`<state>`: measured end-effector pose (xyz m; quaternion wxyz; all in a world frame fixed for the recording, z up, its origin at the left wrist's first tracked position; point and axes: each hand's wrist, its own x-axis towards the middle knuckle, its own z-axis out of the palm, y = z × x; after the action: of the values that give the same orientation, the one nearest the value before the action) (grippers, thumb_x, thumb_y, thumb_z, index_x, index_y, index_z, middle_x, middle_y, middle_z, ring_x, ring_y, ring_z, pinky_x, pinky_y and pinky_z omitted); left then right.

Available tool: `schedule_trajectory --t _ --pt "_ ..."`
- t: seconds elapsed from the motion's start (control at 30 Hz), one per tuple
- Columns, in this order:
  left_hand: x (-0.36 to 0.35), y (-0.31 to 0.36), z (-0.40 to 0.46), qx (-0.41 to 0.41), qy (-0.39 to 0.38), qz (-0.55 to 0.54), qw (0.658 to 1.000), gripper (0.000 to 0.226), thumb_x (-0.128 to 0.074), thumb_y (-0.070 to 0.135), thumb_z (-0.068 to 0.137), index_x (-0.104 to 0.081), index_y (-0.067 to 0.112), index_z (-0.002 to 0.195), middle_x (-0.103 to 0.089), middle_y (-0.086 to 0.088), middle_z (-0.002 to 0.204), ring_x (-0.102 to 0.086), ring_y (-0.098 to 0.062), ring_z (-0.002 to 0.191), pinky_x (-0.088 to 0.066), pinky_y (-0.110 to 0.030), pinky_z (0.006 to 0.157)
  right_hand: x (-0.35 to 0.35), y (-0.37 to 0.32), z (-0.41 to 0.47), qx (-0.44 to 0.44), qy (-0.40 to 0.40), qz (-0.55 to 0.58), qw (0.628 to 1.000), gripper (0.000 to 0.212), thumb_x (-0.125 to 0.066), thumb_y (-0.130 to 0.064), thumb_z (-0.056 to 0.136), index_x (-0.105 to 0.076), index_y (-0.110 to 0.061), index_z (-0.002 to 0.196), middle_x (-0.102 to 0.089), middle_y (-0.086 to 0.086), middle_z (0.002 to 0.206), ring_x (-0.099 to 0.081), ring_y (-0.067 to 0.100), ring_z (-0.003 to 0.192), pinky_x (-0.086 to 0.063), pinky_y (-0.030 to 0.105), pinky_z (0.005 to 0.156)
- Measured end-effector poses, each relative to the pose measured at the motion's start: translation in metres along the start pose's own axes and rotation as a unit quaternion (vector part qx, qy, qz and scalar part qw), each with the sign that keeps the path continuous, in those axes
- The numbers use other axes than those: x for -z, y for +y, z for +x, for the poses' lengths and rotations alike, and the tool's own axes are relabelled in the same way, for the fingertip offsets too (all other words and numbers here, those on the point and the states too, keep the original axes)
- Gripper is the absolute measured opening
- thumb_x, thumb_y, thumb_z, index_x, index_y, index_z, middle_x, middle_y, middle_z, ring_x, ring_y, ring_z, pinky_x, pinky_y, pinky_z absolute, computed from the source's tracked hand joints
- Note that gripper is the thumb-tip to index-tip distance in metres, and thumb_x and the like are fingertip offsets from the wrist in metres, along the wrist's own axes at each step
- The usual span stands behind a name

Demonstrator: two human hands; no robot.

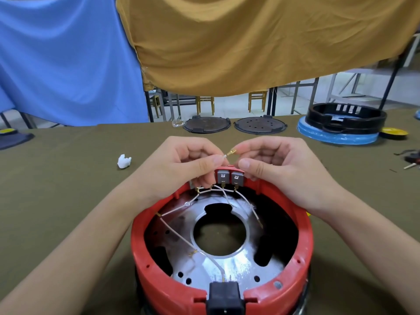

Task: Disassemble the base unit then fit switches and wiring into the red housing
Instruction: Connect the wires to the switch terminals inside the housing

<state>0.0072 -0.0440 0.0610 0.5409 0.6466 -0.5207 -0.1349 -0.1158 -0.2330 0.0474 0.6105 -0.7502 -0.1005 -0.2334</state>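
White wad (124, 161) on olive table (68, 178); blue cloth (63, 60), mustard cloth (250, 42) hanging behind.

Red housing (304, 226), white wires (181, 237), grey switches (230, 177), olive tablecloth (68, 178), blue drape (63, 53), mustard drape (250, 42)

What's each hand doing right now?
Left hand: pinching the thin white wire just behind its brass spade terminal.
Right hand: pinching that terminal's tip, above the red round plastic housing.

A single wide-angle view from the person's head looks forward and steeply down, close over the red housing (222, 258) at the near edge of the bench (68, 178); hanging cloths (227, 42) fill its upper half.
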Motion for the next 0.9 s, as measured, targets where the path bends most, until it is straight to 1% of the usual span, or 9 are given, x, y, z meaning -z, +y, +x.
schedule_trajectory --t 0.17,0.27,0.47,0.57,0.67,0.73,0.8,0.83,0.9 --pt "-0.001 0.001 0.0 0.021 -0.003 0.013 1.0 0.02 -0.065 0.023 0.088 -0.072 0.005 0.092 -0.066 -0.004 0.062 -0.059 -0.013 0.055 -0.045 -0.021 0.053 -0.001 0.001 0.0 0.002 0.004 0.001 1.0 0.022 -0.071 -0.012 0.081 -0.071 -0.003 0.102 -0.072 0.015 0.083 -0.063 0.015 0.066 -0.053 0.02 0.065" --pt "-0.003 0.001 0.0 0.024 -0.019 0.022 0.999 0.018 -0.065 0.025 0.087 -0.073 0.008 0.09 -0.069 -0.004 0.063 -0.062 -0.013 0.057 -0.046 -0.018 0.056 -0.001 0.001 0.0 0.009 0.0 -0.011 1.0 0.021 -0.072 -0.014 0.081 -0.072 -0.004 0.1 -0.073 0.005 0.078 -0.063 0.012 0.064 -0.052 0.019 0.064" --pt "-0.002 0.004 -0.001 0.032 -0.048 0.028 0.998 0.02 -0.065 0.024 0.087 -0.071 0.008 0.096 -0.072 -0.008 0.069 -0.066 -0.015 0.061 -0.05 -0.017 0.061 -0.003 0.001 0.001 0.015 -0.004 -0.066 0.998 0.012 -0.071 -0.015 0.084 -0.072 -0.006 0.092 -0.072 0.002 0.076 -0.062 0.011 0.063 -0.051 0.019 0.064" --pt "0.007 0.005 0.0 0.045 -0.039 0.059 0.997 0.013 -0.064 0.022 0.091 -0.071 0.011 0.093 -0.072 -0.006 0.071 -0.064 -0.014 0.059 -0.044 -0.018 0.052 -0.002 0.003 0.001 0.014 0.026 -0.099 0.995 0.005 -0.07 -0.013 0.088 -0.074 -0.011 0.091 -0.073 0.002 0.076 -0.064 0.01 0.065 -0.052 0.019 0.066" --pt "0.016 0.002 0.0 0.04 -0.023 0.084 0.995 0.01 -0.062 0.015 0.096 -0.071 0.011 0.093 -0.07 -0.003 0.07 -0.062 -0.012 0.062 -0.046 -0.016 0.056 0.0 0.005 0.002 -0.001 0.047 -0.13 0.99 0.008 -0.068 -0.013 0.091 -0.074 -0.017 0.092 -0.073 0.001 0.079 -0.066 0.01 0.069 -0.054 0.021 0.07" --pt "0.015 0.0 0.001 0.018 -0.021 0.108 0.994 0.008 -0.065 0.02 0.095 -0.072 0.017 0.092 -0.07 -0.002 0.076 -0.063 -0.016 0.068 -0.05 -0.026 0.066 0.001 0.004 0.001 0.0 0.025 -0.142 0.99 0.011 -0.07 -0.013 0.089 -0.074 -0.019 0.097 -0.073 0.001 0.082 -0.069 0.016 0.074 -0.057 0.027 0.074" --pt "0.012 -0.002 0.001 0.003 -0.02 0.134 0.991 0.008 -0.069 0.03 0.091 -0.074 0.024 0.09 -0.07 -0.004 0.085 -0.061 -0.038 0.077 -0.05 -0.049 0.074 0.0 -0.001 0.003 0.014 -0.016 -0.151 0.988 0.019 -0.073 -0.012 0.086 -0.073 -0.02 0.103 -0.073 0.002 0.087 -0.068 0.025 0.08 -0.057 0.034 0.079" --pt "0.01 -0.002 0.001 -0.001 -0.017 0.139 0.99 0.008 -0.07 0.033 0.088 -0.075 0.027 0.089 -0.069 -0.005 0.089 -0.059 -0.044 0.08 -0.049 -0.055 0.077 -0.001 -0.005 0.004 0.024 -0.033 -0.152 0.988 0.023 -0.074 -0.011 0.085 -0.073 -0.021 0.105 -0.073 0.001 0.089 -0.067 0.026 0.081 -0.057 0.036 0.08" --pt "0.01 -0.004 0.001 0.0 -0.011 0.126 0.992 0.01 -0.068 0.034 0.084 -0.075 0.029 0.088 -0.069 -0.003 0.091 -0.06 -0.044 0.082 -0.048 -0.055 0.079 -0.004 -0.011 0.009 0.043 -0.052 -0.156 0.986 0.022 -0.075 -0.013 0.083 -0.074 -0.023 0.103 -0.073 -0.001 0.091 -0.066 0.024 0.08 -0.056 0.041 0.081"
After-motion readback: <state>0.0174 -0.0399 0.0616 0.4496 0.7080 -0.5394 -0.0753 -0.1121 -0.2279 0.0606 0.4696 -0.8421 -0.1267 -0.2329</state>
